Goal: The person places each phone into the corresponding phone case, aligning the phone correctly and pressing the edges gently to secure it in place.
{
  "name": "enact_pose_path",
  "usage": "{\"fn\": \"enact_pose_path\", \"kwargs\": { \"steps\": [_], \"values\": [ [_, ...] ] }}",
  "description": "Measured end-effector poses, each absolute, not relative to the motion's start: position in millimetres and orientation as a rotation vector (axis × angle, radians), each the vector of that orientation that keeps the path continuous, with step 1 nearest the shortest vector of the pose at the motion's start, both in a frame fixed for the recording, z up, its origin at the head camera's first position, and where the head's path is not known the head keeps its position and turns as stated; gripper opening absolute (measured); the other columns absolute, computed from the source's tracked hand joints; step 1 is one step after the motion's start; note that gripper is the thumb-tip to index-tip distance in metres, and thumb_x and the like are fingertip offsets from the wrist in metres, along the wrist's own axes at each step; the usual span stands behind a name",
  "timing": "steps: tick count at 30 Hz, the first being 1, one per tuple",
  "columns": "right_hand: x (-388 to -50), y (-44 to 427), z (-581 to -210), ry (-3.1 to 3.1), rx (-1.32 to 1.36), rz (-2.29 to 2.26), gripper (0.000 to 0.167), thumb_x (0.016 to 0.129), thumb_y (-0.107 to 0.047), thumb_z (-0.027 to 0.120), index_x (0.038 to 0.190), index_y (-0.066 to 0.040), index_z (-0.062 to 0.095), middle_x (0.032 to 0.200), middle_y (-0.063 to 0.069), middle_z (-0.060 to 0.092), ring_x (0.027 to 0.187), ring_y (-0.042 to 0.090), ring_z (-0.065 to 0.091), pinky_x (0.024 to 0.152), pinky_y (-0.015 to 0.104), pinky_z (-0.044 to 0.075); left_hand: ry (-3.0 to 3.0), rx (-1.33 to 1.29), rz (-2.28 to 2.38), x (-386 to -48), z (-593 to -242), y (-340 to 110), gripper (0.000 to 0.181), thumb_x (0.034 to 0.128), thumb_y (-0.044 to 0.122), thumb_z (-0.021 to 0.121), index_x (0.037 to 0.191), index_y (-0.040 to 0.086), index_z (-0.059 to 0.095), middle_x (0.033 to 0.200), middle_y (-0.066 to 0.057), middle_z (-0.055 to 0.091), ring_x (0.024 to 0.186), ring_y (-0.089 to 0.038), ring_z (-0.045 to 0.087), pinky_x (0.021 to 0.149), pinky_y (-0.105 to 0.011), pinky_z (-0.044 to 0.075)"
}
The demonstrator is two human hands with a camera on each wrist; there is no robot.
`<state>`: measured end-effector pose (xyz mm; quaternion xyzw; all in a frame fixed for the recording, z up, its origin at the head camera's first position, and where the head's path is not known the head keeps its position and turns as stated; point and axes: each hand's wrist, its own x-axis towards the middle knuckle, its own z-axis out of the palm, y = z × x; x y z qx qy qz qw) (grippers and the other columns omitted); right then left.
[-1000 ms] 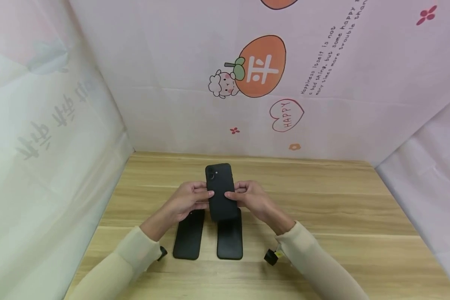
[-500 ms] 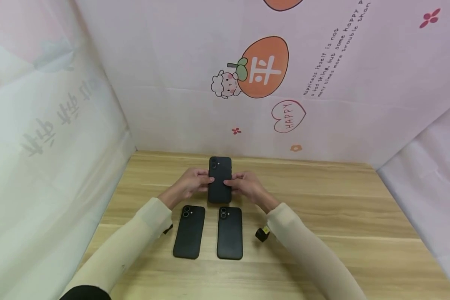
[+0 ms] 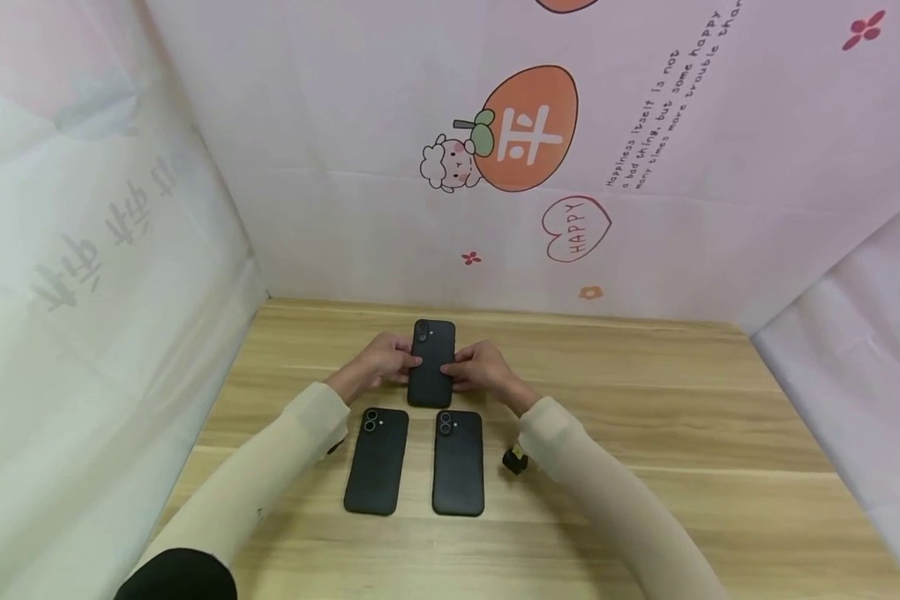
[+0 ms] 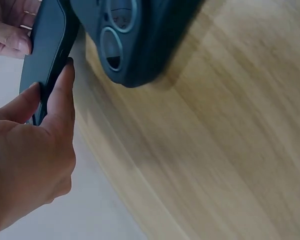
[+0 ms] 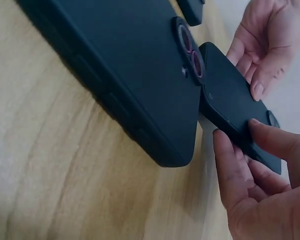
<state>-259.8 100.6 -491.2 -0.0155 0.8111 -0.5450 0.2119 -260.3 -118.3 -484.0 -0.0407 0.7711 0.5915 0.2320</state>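
Note:
A black phone [image 3: 431, 371], camera side up, is held between both hands beyond two other phones. My left hand [image 3: 384, 360] pinches its left edge, with the thumb on the back. At the right edge, my right hand [image 3: 483, 367] does the same, its fingers reaching beneath the phone in the right wrist view. That view shows the held phone [image 5: 235, 100] tilted. Nearer to me, a left black phone [image 3: 377, 461] and a right black phone [image 3: 458, 463] lie side by side, camera side up, a gap between them. The left one leans slightly.
The wood-grain table [image 3: 645, 400] runs back to a printed cloth wall [image 3: 345, 233]. A white cloth [image 3: 105, 350] hangs at the left. By the right cuff is a small black device [image 3: 515, 460]. A black rounded shape [image 3: 178, 575] covers part of the left sleeve.
Both hands have carried the held phone away from me, off the view of the right phone's upper part, then slightly left. The two lying phones have stayed in place.

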Motion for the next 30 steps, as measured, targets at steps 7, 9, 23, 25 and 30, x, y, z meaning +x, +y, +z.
{"fn": "enact_pose_path", "kwargs": {
  "steps": [7, 9, 23, 25, 30],
  "values": [
    [-257, 96, -492, 2.416, -0.065, -1.393, 0.013, 0.093, -0.009, 0.083, 0.096, 0.003, 0.079, 0.09, 0.013, 0.076, 0.072, 0.019, 0.078, 0.066, 0.031, 0.065, 2.211, -0.072, 1.513, -260, -487, -121, 0.009, 0.1016, 0.001, 0.068, 0.104, -0.007, 0.074, 0.1, -0.013, 0.07, 0.089, -0.019, 0.071, 0.075, -0.03, 0.065],
    [-257, 95, -493, 2.446, -0.08, -1.374, 0.015, 0.093, -0.01, 0.083, 0.1, 0.003, 0.079, 0.092, 0.014, 0.078, 0.072, 0.02, 0.078, 0.066, 0.03, 0.065, 2.233, -0.075, 1.502, -260, -487, -121, 0.007, 0.101, 0.0, 0.069, 0.101, -0.006, 0.073, 0.099, -0.012, 0.069, 0.087, -0.018, 0.071, 0.075, -0.029, 0.065],
    [-255, 89, -492, 2.62, -0.126, -1.201, 0.015, 0.087, -0.013, 0.089, 0.086, -0.003, 0.079, 0.073, 0.007, 0.077, 0.063, 0.014, 0.075, 0.055, 0.02, 0.053, 2.478, -0.044, 1.359, -255, -487, -114, 0.003, 0.0912, -0.006, 0.077, 0.093, -0.007, 0.075, 0.099, -0.018, 0.074, 0.081, -0.02, 0.076, 0.068, -0.026, 0.063],
    [-254, 88, -491, 2.643, -0.138, -1.179, 0.015, 0.087, -0.014, 0.089, 0.086, -0.003, 0.079, 0.072, 0.006, 0.077, 0.062, 0.014, 0.074, 0.055, 0.02, 0.053, 2.503, -0.047, 1.34, -254, -486, -112, 0.004, 0.0907, -0.005, 0.078, 0.091, -0.006, 0.074, 0.097, -0.018, 0.074, 0.08, -0.019, 0.076, 0.067, -0.025, 0.063],
    [-255, 87, -491, 2.693, -0.157, -1.114, 0.016, 0.087, -0.016, 0.09, 0.081, -0.005, 0.079, 0.067, 0.004, 0.075, 0.058, 0.013, 0.072, 0.054, 0.02, 0.051, 2.529, -0.065, 1.328, -252, -484, -111, 0.005, 0.0892, -0.006, 0.079, 0.089, -0.005, 0.074, 0.095, -0.017, 0.075, 0.077, -0.018, 0.075, 0.066, -0.024, 0.062]
  ]
}}
